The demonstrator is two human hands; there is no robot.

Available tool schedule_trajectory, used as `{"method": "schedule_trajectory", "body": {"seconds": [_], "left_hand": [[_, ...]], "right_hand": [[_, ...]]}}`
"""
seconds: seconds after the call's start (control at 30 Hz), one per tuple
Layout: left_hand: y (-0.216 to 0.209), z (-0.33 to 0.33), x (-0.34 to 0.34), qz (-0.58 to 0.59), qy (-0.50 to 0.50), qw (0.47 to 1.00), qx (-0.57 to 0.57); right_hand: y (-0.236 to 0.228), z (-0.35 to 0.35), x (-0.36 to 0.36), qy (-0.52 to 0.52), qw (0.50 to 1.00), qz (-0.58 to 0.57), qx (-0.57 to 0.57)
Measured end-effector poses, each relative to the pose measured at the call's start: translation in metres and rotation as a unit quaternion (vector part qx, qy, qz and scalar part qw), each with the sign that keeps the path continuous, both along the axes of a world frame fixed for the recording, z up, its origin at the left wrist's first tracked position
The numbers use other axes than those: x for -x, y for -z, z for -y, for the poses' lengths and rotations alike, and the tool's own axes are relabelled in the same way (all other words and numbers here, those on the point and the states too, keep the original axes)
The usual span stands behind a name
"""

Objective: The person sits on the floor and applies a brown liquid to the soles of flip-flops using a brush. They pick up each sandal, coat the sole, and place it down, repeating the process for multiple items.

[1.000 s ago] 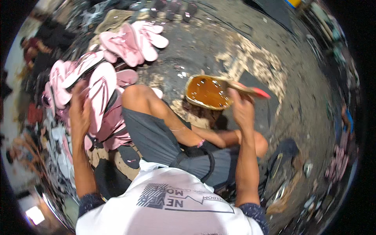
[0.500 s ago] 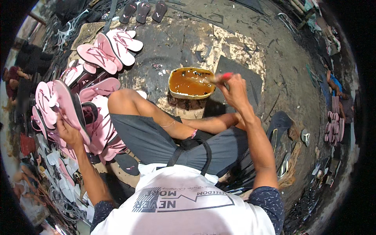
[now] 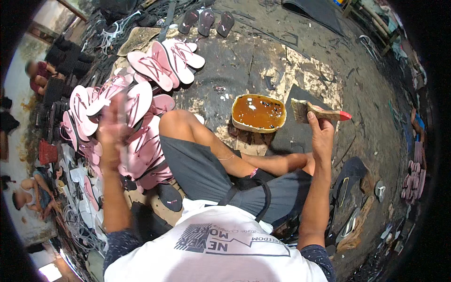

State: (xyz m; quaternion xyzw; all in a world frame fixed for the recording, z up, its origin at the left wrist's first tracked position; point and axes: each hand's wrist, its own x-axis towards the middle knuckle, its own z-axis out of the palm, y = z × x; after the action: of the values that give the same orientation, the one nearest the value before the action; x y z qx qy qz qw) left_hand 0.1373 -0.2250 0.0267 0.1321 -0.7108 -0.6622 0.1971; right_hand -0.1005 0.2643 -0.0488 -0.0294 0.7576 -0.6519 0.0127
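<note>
My right hand (image 3: 321,134) grips a wide paintbrush (image 3: 324,113) by its wooden handle, which ends in a red tip. Its bristles point left, above a dark flat sheet (image 3: 293,136). Left of the brush and apart from it stands a yellowish tub (image 3: 257,129) of amber liquid with dark specks. My left hand (image 3: 110,141) is smeared by motion over the heap of pink and white flip-flops (image 3: 148,145). It holds a blurred flip-flop (image 3: 123,115) seen nearly edge-on; the fingers are hard to make out.
More pink-strapped flip-flops (image 3: 164,66) lie beyond my left knee. Three dark soles (image 3: 206,22) are lined up at the far edge of the stained mat. White scraps (image 3: 87,202) litter the left side. Two people (image 3: 35,192) (image 3: 40,77) sit farther left.
My right hand has lifted the brush out of the tub and moved it right. My left hand, now blurred, has shifted with its flip-flop. The whole view has swung left.
</note>
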Motion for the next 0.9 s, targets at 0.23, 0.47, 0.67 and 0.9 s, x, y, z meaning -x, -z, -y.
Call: {"method": "schedule_trajectory", "body": {"seconds": [0.23,0.47,0.67,0.9], "left_hand": [[0.092,-0.126,0.083,-0.037,0.058,0.905,-0.420],[0.060,-0.202,0.114,-0.061,0.199,0.743,-0.637],[0.070,-0.206,0.101,-0.042,0.197,0.816,-0.542],[0.088,-0.191,0.088,-0.043,0.165,0.796,-0.581]], "right_hand": [[-0.037,0.073,0.003,0.062,0.953,0.036,0.293],[-0.034,0.155,-0.019,-0.090,0.960,-0.260,0.045],[-0.047,0.139,-0.034,-0.127,0.970,-0.122,0.165],[-0.047,0.119,-0.014,-0.055,0.984,-0.087,0.145]]}}
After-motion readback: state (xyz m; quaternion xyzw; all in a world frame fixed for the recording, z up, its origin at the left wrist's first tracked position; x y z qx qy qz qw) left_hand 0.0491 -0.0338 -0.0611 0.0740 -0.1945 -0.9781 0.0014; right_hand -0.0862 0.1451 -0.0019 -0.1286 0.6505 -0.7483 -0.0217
